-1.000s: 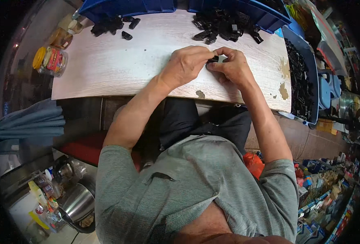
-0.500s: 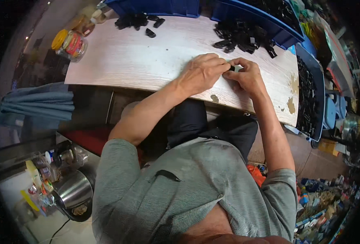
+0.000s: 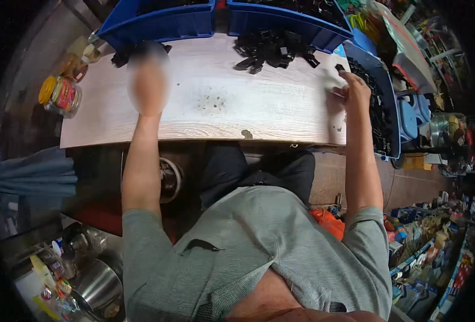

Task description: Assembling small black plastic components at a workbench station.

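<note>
My right hand (image 3: 357, 90) is over the table's right edge, beside a blue bin of black parts. A small black plastic part (image 3: 339, 67) is at its fingertips, apparently gripped between the fingers, with the thumb standing apart below. My left hand (image 3: 149, 86) reaches to the far left of the table, at a small pile of black plastic parts (image 3: 121, 57). That hand is blurred, so its fingers and anything in them cannot be made out. A larger heap of black plastic parts (image 3: 275, 49) lies at the back, right of the middle.
Two blue bins, a left one (image 3: 159, 31) and a right one (image 3: 285, 27), line the table's back edge. Another blue bin (image 3: 392, 115) of black parts stands along the right side. A yellow-lidded jar (image 3: 61, 96) sits at the left edge. Blue stools (image 3: 408, 121) are farther right.
My hands, together over the table around a small black part before, have parted. The left went to the far-left pile, the right moved to the right edge. The view has shifted too.
</note>
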`<state>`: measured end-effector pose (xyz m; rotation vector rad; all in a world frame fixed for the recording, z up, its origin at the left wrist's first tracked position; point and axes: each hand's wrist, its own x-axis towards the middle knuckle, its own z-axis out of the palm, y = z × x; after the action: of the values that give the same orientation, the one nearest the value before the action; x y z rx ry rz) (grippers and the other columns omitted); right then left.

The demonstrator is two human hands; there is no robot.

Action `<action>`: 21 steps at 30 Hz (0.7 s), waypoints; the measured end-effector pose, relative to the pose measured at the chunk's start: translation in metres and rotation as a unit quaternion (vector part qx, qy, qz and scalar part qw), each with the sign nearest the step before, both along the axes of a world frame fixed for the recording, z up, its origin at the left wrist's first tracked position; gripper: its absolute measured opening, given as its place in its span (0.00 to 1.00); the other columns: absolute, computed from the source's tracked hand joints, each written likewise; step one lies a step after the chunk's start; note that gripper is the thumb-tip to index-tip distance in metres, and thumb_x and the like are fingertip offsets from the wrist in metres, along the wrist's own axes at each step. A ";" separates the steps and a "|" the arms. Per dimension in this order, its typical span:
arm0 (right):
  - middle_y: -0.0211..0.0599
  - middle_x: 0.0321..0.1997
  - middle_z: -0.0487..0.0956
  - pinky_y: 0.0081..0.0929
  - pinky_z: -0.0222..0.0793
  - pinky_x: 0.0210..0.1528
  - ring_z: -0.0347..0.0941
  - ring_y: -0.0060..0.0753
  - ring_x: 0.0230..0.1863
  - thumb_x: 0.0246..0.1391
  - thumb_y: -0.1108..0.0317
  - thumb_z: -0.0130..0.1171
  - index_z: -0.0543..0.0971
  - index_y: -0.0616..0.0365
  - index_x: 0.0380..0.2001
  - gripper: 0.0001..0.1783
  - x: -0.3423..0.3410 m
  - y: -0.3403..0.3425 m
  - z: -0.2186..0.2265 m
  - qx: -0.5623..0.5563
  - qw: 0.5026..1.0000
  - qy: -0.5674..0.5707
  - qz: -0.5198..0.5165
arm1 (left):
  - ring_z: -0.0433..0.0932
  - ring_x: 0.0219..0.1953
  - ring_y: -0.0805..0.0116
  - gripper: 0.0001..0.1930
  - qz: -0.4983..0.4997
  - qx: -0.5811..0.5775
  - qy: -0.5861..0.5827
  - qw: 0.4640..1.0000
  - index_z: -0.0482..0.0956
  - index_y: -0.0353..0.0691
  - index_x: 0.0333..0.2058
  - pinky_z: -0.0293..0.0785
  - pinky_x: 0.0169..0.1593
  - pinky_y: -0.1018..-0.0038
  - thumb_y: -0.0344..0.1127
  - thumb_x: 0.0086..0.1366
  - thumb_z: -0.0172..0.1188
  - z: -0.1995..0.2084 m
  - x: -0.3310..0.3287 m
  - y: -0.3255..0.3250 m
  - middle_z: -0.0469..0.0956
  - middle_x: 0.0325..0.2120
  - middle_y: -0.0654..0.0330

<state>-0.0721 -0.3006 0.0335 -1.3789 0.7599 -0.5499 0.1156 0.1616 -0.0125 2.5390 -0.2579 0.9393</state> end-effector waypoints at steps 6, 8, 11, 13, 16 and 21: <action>0.30 0.20 0.71 0.39 0.80 0.24 0.75 0.34 0.18 0.48 0.63 0.74 0.82 0.56 0.42 0.18 0.011 0.002 0.007 -0.019 0.996 0.076 -0.044 | 0.81 0.43 0.46 0.12 -0.072 -0.032 -0.017 0.997 0.85 0.40 0.41 0.76 0.46 0.61 0.25 0.61 0.56 -0.001 -0.006 0.000 0.83 0.40 0.51; 0.30 0.21 0.71 0.38 0.80 0.24 0.75 0.34 0.19 0.47 0.61 0.75 0.81 0.54 0.42 0.20 0.022 0.006 0.003 -0.030 0.995 0.095 -0.002 | 0.81 0.42 0.44 0.13 -0.072 -0.040 0.004 0.997 0.85 0.40 0.43 0.76 0.47 0.59 0.26 0.63 0.55 -0.002 -0.007 0.001 0.83 0.42 0.48; 0.28 0.20 0.69 0.35 0.78 0.24 0.71 0.31 0.18 0.47 0.60 0.75 0.82 0.53 0.42 0.20 0.039 0.020 0.002 -0.027 0.991 0.127 0.021 | 0.81 0.42 0.42 0.14 -0.028 0.035 0.051 0.998 0.84 0.41 0.46 0.76 0.47 0.57 0.29 0.64 0.54 -0.001 -0.001 0.002 0.83 0.43 0.46; 0.27 0.21 0.67 0.30 0.73 0.21 0.66 0.27 0.17 0.48 0.61 0.75 0.81 0.53 0.41 0.19 0.052 0.025 -0.001 -0.057 0.986 0.149 0.057 | 0.80 0.42 0.42 0.15 -0.038 0.036 0.052 0.997 0.84 0.40 0.47 0.76 0.48 0.56 0.31 0.66 0.53 -0.002 -0.001 0.005 0.83 0.42 0.45; 0.27 0.18 0.70 0.31 0.67 0.15 0.65 0.26 0.15 0.48 0.65 0.75 0.81 0.56 0.35 0.13 0.062 0.031 -0.004 -0.052 0.987 0.142 0.052 | 0.80 0.44 0.42 0.15 -0.083 0.057 0.047 0.994 0.83 0.37 0.49 0.76 0.49 0.56 0.32 0.67 0.53 0.000 -0.009 0.005 0.83 0.42 0.45; 0.27 0.18 0.70 0.32 0.69 0.16 0.65 0.26 0.15 0.48 0.67 0.74 0.81 0.57 0.34 0.12 0.059 0.026 -0.007 -0.073 0.981 0.166 0.067 | 0.78 0.48 0.44 0.14 -0.136 0.085 0.043 0.986 0.82 0.34 0.50 0.75 0.52 0.57 0.29 0.68 0.54 0.003 -0.023 0.000 0.83 0.42 0.45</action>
<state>-0.0134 -0.2746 0.0266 -1.6699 0.8984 -0.2741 0.0930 0.1615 -0.0095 2.6019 -0.6645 0.7274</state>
